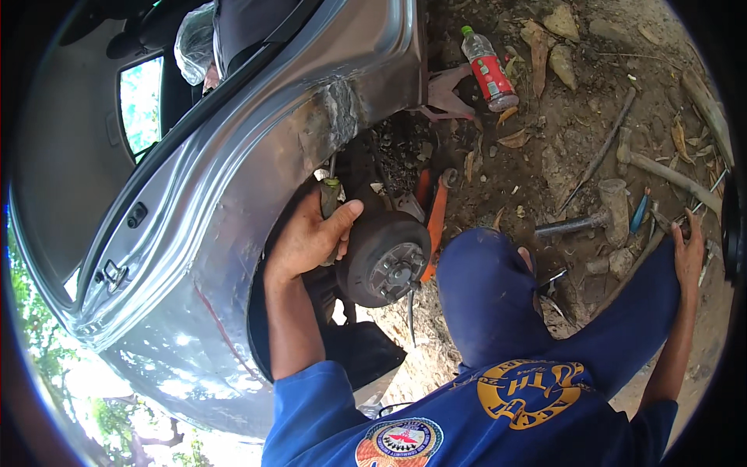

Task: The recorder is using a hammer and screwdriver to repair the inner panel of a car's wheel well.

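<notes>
dirt ground [506, 175], red-labelled bottle [492, 71]; left hand [311, 243] beside brake drum [381, 257], right hand [688, 253] near hammer [613, 216]; cannot tell either grip's state.

The wheel drum [383, 261] is blackish, the car body [204, 268] silvery grey, the bottle label [489, 76] red.

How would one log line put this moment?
left hand: in wheel arch, beside brake drum | right hand: by right knee | on dirt: hammer, capped plastic bottle
</notes>
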Action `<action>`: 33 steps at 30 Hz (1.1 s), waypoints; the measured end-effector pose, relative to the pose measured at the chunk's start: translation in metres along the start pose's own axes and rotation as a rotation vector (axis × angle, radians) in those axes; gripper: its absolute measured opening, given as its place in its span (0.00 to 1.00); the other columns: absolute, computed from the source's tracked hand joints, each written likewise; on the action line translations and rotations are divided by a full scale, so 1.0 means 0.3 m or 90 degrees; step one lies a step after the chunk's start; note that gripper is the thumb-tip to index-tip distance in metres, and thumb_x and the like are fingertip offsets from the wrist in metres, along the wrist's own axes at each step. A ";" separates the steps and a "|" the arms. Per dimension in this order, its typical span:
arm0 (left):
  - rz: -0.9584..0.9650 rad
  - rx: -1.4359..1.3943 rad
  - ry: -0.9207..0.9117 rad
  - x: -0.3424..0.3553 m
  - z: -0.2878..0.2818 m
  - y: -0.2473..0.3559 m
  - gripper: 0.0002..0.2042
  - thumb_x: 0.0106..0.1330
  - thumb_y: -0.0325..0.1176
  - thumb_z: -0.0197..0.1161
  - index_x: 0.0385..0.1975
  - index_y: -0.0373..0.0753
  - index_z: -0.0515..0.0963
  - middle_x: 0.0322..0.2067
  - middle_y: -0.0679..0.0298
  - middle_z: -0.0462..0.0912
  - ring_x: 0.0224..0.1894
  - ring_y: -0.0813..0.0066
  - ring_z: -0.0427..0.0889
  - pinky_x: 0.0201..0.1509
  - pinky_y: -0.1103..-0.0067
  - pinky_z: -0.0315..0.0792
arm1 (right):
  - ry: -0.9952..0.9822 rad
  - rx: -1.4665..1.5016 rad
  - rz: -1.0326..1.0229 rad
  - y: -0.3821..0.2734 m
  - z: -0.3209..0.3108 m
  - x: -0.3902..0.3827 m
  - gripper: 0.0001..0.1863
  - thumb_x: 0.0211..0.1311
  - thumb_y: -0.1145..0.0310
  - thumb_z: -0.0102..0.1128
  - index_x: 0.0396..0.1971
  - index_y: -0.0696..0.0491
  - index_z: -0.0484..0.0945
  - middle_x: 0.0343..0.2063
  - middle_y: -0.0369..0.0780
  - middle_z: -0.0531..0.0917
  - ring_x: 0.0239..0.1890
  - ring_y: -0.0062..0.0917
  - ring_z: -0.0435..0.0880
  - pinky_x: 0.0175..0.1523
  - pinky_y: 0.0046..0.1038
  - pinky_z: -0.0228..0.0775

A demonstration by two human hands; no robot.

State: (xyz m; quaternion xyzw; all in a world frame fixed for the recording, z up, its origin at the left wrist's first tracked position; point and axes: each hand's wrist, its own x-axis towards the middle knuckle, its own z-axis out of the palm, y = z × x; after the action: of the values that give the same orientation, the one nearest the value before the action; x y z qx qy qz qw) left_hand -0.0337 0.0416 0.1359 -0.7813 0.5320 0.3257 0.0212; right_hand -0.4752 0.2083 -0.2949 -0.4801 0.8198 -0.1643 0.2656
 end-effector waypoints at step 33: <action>0.243 0.338 0.527 -0.003 0.065 -0.150 0.15 0.52 0.31 0.67 0.38 0.31 0.77 0.26 0.51 0.81 0.28 0.67 0.81 0.35 0.77 0.73 | -0.041 0.084 0.021 0.012 0.028 -0.001 0.24 0.64 0.60 0.53 0.58 0.52 0.65 0.54 0.48 0.71 0.53 0.35 0.73 0.56 0.32 0.65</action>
State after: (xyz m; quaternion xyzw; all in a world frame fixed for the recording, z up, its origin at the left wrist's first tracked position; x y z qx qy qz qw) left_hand -0.0055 0.0692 0.1069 -0.7013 0.6930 -0.1585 -0.0532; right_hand -0.4726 0.2101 -0.3035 -0.4531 0.8059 -0.1982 0.3255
